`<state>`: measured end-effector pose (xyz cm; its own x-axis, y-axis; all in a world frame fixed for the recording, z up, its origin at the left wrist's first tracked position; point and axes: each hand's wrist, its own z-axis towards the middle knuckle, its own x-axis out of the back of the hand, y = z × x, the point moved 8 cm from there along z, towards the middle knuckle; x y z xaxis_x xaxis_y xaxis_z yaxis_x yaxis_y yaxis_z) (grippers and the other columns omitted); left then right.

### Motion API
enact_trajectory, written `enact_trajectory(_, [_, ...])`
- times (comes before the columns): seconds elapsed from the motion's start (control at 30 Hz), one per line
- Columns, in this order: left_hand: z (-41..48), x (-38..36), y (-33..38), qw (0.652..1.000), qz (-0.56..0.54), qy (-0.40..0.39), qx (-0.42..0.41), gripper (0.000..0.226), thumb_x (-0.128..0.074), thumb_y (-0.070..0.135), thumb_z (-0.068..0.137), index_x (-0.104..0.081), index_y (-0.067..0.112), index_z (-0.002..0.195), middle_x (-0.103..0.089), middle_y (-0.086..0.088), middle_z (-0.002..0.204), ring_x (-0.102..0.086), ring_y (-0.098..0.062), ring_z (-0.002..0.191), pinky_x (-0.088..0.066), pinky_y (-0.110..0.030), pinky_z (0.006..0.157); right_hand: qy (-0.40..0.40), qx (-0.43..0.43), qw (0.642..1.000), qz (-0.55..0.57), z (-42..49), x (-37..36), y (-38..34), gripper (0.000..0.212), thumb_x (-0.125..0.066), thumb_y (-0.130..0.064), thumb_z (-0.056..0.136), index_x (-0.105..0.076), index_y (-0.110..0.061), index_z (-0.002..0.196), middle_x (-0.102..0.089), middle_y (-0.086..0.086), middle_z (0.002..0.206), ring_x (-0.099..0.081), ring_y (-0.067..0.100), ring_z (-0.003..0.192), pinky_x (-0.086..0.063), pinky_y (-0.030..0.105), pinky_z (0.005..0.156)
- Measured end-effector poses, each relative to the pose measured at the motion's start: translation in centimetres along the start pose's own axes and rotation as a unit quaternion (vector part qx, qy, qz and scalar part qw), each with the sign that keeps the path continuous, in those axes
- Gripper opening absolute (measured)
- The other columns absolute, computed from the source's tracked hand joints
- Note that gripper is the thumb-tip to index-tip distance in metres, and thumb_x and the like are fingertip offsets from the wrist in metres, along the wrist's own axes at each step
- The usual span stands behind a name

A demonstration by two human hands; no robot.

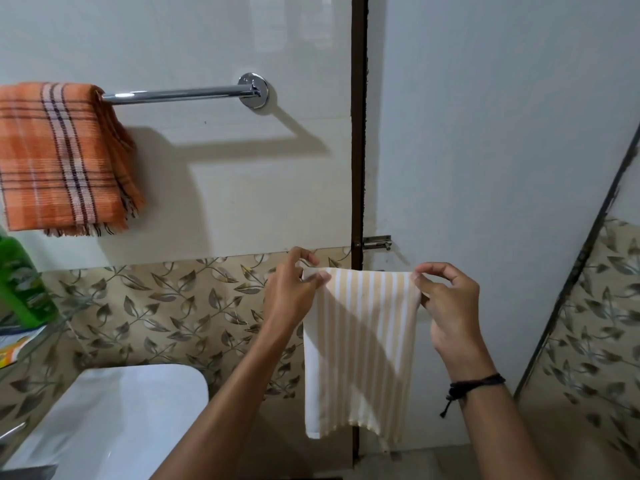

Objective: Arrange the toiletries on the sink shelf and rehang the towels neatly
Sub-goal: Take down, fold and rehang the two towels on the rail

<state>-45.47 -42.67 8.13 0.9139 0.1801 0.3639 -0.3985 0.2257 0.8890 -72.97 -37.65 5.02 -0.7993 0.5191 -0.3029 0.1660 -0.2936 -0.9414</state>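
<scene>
A beige-and-white striped towel (360, 348) hangs folded in front of me, held up by its top edge. My left hand (294, 292) pinches the top left corner and my right hand (446, 306) pinches the top right corner. An orange plaid towel (59, 157) is draped over the left end of a chrome towel bar (180, 94) on the wall above and to the left. The right part of the bar is bare. A green bottle (20, 282) stands on a glass shelf (38, 337) at the left edge.
A white sink (114, 420) sits at lower left under the shelf. Some coloured packets (14, 344) lie on the shelf. A dark door frame (358, 133) with a metal latch (377, 242) runs behind the striped towel. Leaf-patterned tiles cover the lower wall.
</scene>
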Motion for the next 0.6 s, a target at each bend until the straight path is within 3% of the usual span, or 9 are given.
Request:
enact_trajectory(0.07, [-0.4, -0.2, -0.2, 0.996, -0.083, -0.007, 0.025, 0.020, -0.081, 0.026, 0.085, -0.061, 0.029, 0.091, -0.077, -0.006, 0.089, -0.072, -0.038, 0.081, -0.056, -0.040, 0.065, -0.012, -0.020, 0.999, 0.037, -0.3, -0.2, -0.6, 0.021, -0.072, 0.008, 0.081, -0.072, -0.013, 0.079, -0.067, 0.005, 0.079, -0.060, 0.027, 0.081, -0.050, 0.041, 0.076])
enact_trajectory(0.2, [-0.9, -0.3, -1.0, 0.980, -0.183, -0.007, 0.084, 0.019, -0.081, 0.017, 0.086, -0.063, 0.016, 0.093, -0.079, -0.003, 0.083, -0.068, -0.016, 0.065, -0.048, -0.026, 0.050, -0.061, -0.024, 0.995, 0.074, -1.0, -0.6, -1.5, 0.027, -0.070, 0.014, 0.080, -0.071, -0.011, 0.089, -0.060, 0.009, 0.082, -0.061, 0.023, 0.082, -0.052, 0.036, 0.083])
enact_trajectory(0.37, [-1.4, -1.0, -1.5, 0.957, -0.261, -0.021, 0.122, 0.014, -0.075, 0.012, 0.091, -0.062, 0.014, 0.095, -0.077, -0.005, 0.089, -0.063, -0.006, 0.053, -0.046, -0.021, 0.043, -0.057, 0.037, 0.998, 0.015, -0.9, -0.4, -1.5, 0.043, -0.069, 0.016, 0.077, -0.074, -0.026, 0.082, -0.063, 0.013, 0.117, -0.062, 0.015, 0.103, -0.056, 0.038, 0.088])
enact_trajectory(0.43, [-1.2, -0.7, -1.2, 0.960, -0.261, -0.017, 0.102, 0.013, -0.074, 0.012, 0.092, -0.061, 0.015, 0.096, -0.076, -0.003, 0.090, -0.064, -0.007, 0.057, -0.049, -0.025, 0.047, -0.062, 0.077, 0.995, -0.010, -1.2, -0.6, -1.9, 0.046, -0.067, 0.019, 0.076, -0.074, -0.027, 0.082, -0.065, 0.012, 0.119, -0.064, 0.012, 0.106, -0.056, 0.039, 0.092])
enact_trajectory(0.53, [-0.8, -0.3, -0.5, 0.979, -0.197, -0.004, 0.049, 0.011, -0.074, 0.014, 0.092, -0.065, 0.014, 0.097, -0.077, -0.006, 0.098, -0.070, -0.018, 0.078, -0.056, -0.038, 0.062, -0.083, 0.117, 0.989, -0.020, -1.8, -1.3, -2.8, 0.043, -0.065, 0.020, 0.078, -0.071, -0.022, 0.083, -0.063, 0.014, 0.117, -0.064, 0.014, 0.112, -0.056, 0.024, 0.088])
enact_trajectory(0.6, [-0.8, -0.2, 0.1, 0.990, -0.141, 0.003, 0.024, 0.004, -0.074, 0.018, 0.092, -0.070, 0.017, 0.093, -0.077, -0.005, 0.100, -0.069, -0.019, 0.080, -0.054, -0.034, 0.059, -0.106, 0.141, 0.984, -0.037, -1.9, -1.8, -3.5, 0.041, -0.064, 0.020, 0.079, -0.071, -0.020, 0.082, -0.061, 0.012, 0.116, -0.063, 0.013, 0.113, -0.054, 0.018, 0.086])
